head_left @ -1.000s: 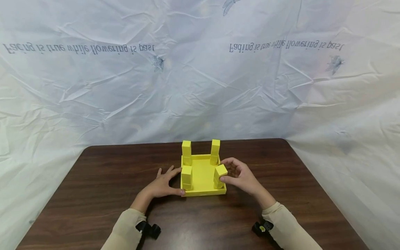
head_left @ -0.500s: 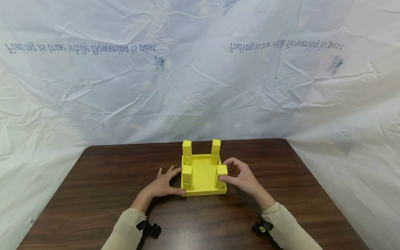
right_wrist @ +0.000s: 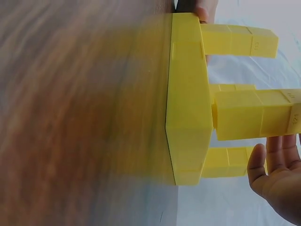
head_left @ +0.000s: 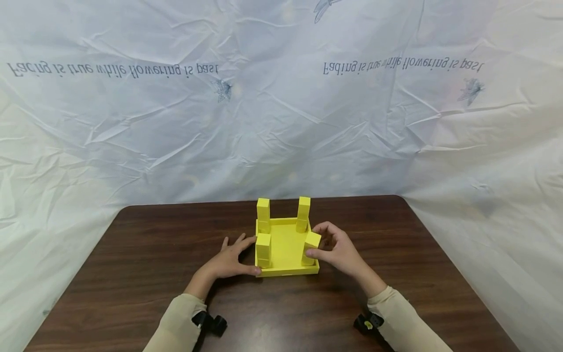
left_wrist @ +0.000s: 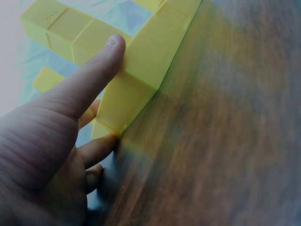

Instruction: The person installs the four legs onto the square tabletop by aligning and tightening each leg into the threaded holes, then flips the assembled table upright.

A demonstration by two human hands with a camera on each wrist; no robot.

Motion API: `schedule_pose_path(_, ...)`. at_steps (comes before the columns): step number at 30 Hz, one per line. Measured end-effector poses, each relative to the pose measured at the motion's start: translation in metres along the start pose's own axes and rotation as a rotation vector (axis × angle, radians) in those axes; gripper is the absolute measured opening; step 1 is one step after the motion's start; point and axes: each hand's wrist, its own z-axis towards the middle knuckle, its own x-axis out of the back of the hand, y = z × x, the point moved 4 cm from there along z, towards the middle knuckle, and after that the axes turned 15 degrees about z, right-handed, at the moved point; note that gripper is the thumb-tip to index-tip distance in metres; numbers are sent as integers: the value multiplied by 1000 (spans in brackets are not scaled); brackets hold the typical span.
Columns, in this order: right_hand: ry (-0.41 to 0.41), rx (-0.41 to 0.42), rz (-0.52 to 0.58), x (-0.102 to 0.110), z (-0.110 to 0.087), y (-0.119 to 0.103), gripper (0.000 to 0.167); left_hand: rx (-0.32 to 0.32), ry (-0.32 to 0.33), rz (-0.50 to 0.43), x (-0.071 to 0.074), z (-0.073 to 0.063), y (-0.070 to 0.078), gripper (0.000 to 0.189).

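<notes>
A shallow yellow tray [head_left: 286, 272] sits on the table with a post of stacked yellow blocks standing at each corner. My right hand [head_left: 340, 249] pinches the near right post [right_wrist: 254, 114] by its upper part, thumb on the near face. That post looks slightly turned and leaning against the others, and a narrow piece shows at its foot in the right wrist view. My left hand [head_left: 226, 259] is spread at the tray's near left corner; the thumb [left_wrist: 101, 66] touches the front wall and fingers touch the left side. Beside it stands the near left post [head_left: 263, 250].
The far left post [head_left: 263, 215] and far right post [head_left: 303, 214] stand behind. Under everything is a dark wood-grain table [head_left: 167, 244]. A wrinkled white printed sheet [head_left: 281, 122] hangs behind the table's far edge.
The top of the near right post straightened half a second ago and is now turned and tilted again in my right hand. My left hand and the tray stay almost still.
</notes>
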Motion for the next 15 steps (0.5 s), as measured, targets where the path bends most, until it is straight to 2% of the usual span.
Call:
schedule_pose_path(4, -13, -4, -8, 0, 0, 0, 48, 2, 0, 0, 0, 0, -1, 108)
schedule_pose_path(9, -57, 2, 8, 1, 0, -1, 53, 0, 1, -4, -1, 0, -2, 107)
schedule_pose_path(15, -177, -2, 116, 6, 1, -1, 67, -1, 3, -1, -1, 1, -2, 107)
